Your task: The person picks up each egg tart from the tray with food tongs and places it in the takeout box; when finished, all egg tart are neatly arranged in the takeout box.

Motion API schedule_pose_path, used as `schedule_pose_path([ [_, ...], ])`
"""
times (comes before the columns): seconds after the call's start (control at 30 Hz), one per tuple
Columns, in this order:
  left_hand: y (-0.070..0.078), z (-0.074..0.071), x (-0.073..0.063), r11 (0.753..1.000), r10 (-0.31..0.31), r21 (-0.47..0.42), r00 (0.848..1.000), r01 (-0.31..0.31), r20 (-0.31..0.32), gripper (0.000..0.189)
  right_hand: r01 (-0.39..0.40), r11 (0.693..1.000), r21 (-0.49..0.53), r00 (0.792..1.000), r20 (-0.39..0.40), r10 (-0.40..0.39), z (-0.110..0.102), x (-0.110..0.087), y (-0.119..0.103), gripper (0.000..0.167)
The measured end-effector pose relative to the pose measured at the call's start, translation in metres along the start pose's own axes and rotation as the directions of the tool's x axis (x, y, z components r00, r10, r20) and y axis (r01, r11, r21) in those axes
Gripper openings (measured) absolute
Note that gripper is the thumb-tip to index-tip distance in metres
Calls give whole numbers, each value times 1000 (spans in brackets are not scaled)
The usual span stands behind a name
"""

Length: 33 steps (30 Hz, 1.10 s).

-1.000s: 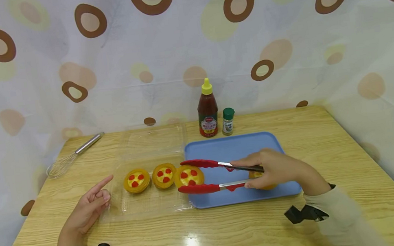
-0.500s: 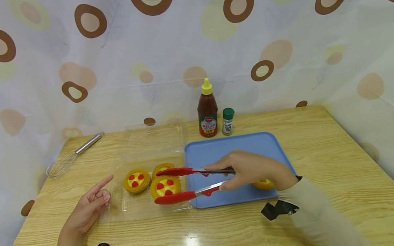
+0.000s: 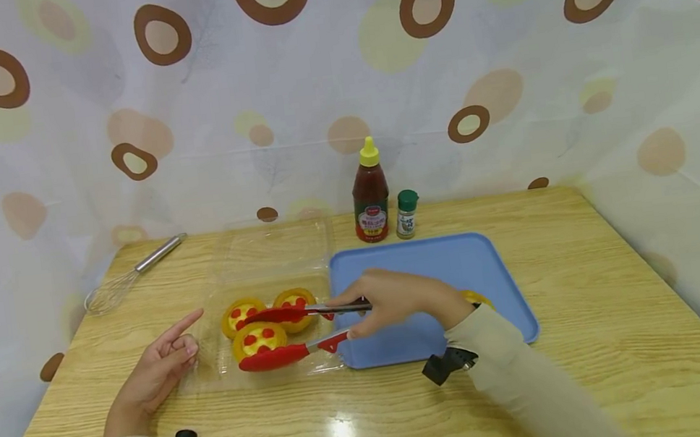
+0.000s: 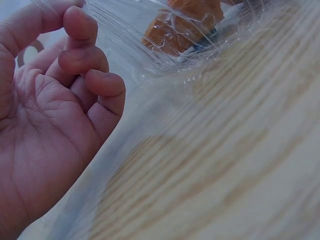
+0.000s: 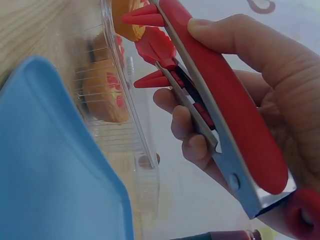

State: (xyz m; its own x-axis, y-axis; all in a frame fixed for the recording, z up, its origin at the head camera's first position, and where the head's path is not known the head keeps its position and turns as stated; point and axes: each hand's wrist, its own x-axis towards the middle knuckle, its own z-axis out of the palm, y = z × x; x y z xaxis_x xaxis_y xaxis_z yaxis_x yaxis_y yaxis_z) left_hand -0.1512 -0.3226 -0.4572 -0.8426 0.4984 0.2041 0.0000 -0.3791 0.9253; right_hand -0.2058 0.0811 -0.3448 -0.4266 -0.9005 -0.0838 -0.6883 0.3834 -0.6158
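My right hand [image 3: 392,297] grips red-tipped tongs [image 3: 274,360], fingers and thumb around the handles in the right wrist view. Between the tong tips is an egg tart [image 3: 259,340] with red toppings, low over the clear plastic clamshell box [image 3: 313,280]. Two similar tarts, a left one [image 3: 238,312] and a right one [image 3: 301,299], sit in the box behind it, partly covered by the upper tong arm. My left hand [image 3: 161,362] stays at the box's left side, index finger extended, other fingers loosely curled. Another tart [image 3: 476,298] on the blue tray [image 3: 414,258] is mostly hidden by my right arm.
Behind the tray stand a ketchup bottle [image 3: 370,201] with a yellow cap and a green-capped spice jar [image 3: 407,215]. A whisk [image 3: 134,275] lies at the back left. The box's clear lid [image 3: 271,248] leans open toward the patterned curtain [image 3: 308,92].
My right hand has carried the tart in the tongs leftward from the tray's left edge to the front left of the box. The left hand has stayed in place.
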Motion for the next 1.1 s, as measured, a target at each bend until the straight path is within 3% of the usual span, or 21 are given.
schedule_pose_path([
  [0.43, 0, -1, 0, 1000, -2, -29, 1000, 3, 25, 57, -23, 1000, -18, 998, 59, 24, 4, 34, -2, 53],
  [0.73, 1, -1, 1, 1000, 0, -31, 999, 1, 32, 57, -54, 998, 30, 994, 98, 51, 5, 41, -4, 53],
  [1.1, 1, -1, 1, 1000, -2, -31, 999, 4, 39, 55, -45, 998, -33, 994, 101, 48, 7, 46, -7, 53],
])
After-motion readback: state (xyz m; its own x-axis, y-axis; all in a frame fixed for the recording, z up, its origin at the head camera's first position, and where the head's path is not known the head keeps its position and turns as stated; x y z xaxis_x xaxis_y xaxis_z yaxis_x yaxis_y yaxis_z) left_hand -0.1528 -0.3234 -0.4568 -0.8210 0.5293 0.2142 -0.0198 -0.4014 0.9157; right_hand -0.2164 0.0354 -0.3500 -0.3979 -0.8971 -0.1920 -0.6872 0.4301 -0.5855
